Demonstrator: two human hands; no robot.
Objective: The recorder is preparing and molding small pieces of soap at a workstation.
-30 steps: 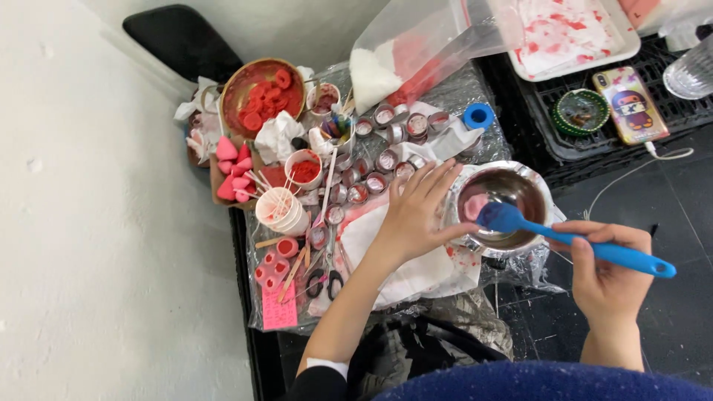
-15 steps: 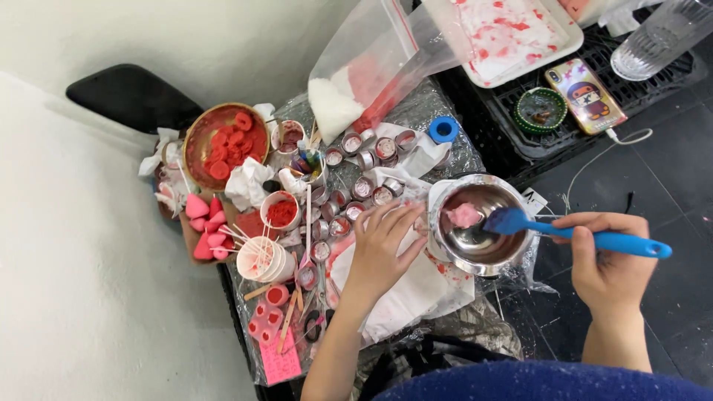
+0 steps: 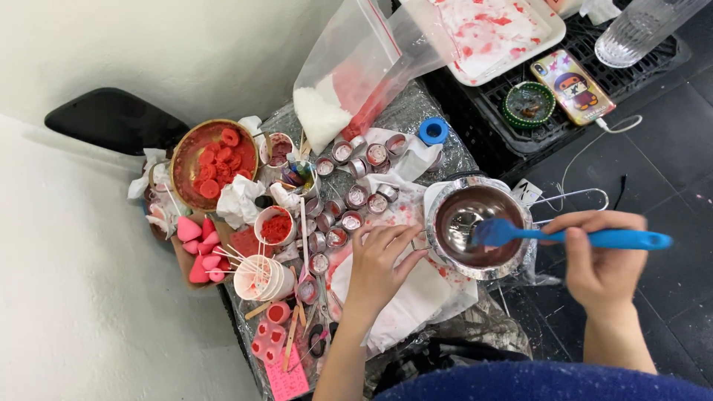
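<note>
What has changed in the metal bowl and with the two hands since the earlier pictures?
The pink lump seen earlier in the metal bowl no longer shows; only dark reddish liquid is visible. The blue spatula stays in the bowl, still held by the right hand. The left hand still rests on the white cloth beside the bowl. Nothing was let go.

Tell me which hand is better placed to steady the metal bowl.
Left. The left hand rests on the white cloth right beside the metal bowl, fingers at its rim, and holds nothing. The right hand is occupied gripping the blue spatula.
</note>
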